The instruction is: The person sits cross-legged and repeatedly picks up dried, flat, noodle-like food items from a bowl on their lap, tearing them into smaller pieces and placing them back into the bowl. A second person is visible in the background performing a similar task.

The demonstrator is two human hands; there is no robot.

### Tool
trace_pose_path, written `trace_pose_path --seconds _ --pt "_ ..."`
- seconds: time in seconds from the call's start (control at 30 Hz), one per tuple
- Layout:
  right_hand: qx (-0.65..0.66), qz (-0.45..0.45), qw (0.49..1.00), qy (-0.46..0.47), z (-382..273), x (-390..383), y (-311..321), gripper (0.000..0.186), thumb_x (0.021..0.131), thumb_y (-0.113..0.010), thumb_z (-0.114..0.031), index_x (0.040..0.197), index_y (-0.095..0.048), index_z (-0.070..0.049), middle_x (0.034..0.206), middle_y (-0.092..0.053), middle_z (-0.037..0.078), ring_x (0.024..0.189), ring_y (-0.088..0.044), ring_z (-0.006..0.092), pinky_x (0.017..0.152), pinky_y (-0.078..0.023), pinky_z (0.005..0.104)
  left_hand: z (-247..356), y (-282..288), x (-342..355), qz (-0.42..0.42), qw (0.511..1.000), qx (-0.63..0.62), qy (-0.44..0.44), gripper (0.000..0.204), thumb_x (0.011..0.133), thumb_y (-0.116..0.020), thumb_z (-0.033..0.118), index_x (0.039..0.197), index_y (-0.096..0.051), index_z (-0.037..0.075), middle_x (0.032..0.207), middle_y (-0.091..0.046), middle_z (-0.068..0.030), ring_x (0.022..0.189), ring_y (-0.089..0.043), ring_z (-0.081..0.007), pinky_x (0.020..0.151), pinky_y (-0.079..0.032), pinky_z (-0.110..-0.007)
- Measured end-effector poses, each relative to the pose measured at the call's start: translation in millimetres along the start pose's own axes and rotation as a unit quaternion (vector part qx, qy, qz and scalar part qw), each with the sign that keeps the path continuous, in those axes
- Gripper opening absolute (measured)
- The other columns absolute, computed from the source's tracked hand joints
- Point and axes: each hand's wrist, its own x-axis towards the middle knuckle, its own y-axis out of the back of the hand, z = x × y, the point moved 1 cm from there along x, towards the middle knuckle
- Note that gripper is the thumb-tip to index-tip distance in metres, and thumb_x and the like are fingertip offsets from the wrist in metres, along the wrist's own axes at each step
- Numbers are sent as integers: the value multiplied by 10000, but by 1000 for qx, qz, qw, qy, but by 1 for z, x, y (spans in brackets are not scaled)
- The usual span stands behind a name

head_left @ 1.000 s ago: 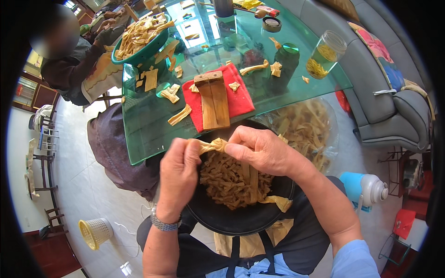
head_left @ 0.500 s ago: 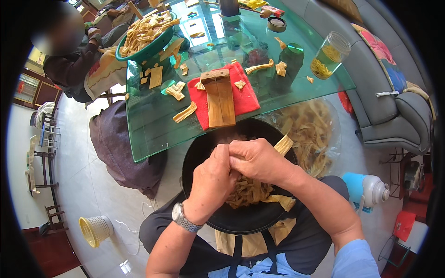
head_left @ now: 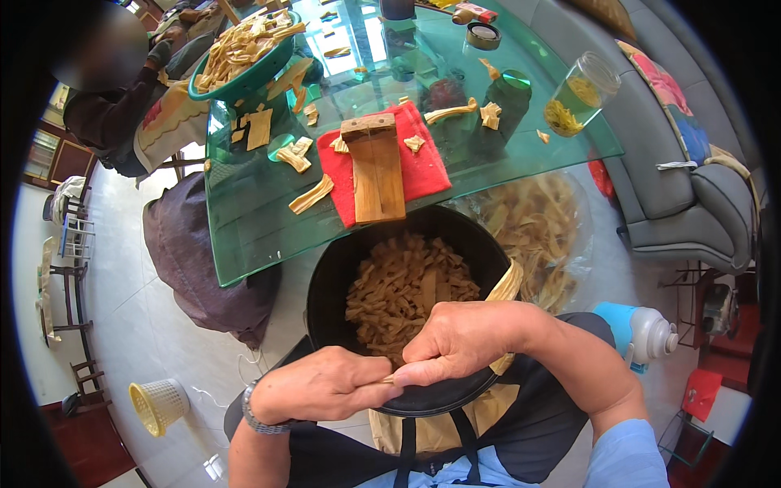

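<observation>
My left hand (head_left: pixel 332 384) and my right hand (head_left: pixel 460 342) meet over the near rim of a black basin (head_left: pixel 319 281). Their fingertips pinch a small pale dried piece (head_left: pixel 389 380) between them; most of it is hidden by the fingers. Inside the basin lies a heap of short, tan dried pieces (head_left: pixel 407 281). A longer pale-yellow dried strip (head_left: pixel 508 282) sticks up by the basin's right rim, partly covered by my right wrist; I cannot tell whether that hand also holds it. Beyond the basin, a wooden block (head_left: pixel 377 175) rests on a red cloth (head_left: pixel 423 163).
A glass table (head_left: pixel 268 220) carries a green basket of strips (head_left: pixel 244 61), scattered scraps and a glass jar (head_left: pixel 582 93). A clear bag of strips (head_left: pixel 541 244) stands right of the basin, with a blue-and-white flask (head_left: pixel 639 329) beyond. Another person sits at far left.
Both hands have come down and toward me, from over the basin's middle to its near rim, uncovering the heap. My left forearm now lies flatter, and the head view has shifted slightly.
</observation>
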Motion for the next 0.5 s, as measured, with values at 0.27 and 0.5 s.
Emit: trace_pose_path --seconds 0.27,0.5 --pt "-80 86 993 -6 -6 -9 9 432 1075 -555 -425 875 -643 -52 692 -621 181 683 -627 417 635 -489 489 -6 25 -10 75 992 -46 94 295 975 -716 193 793 -578 6 664 -487 -71 605 -470 -144 556 -393 -350" --pt "44 145 987 -51 -19 -20 35 426 1098 -550 -427 945 -654 -43 809 -675 83 741 -649 220 711 -528 362 0 38 -18 280 930 -238 -7 245 1032 -694 196 1118 -693 -34 824 -642 -32 770 -587 -97 720 -495 -253"
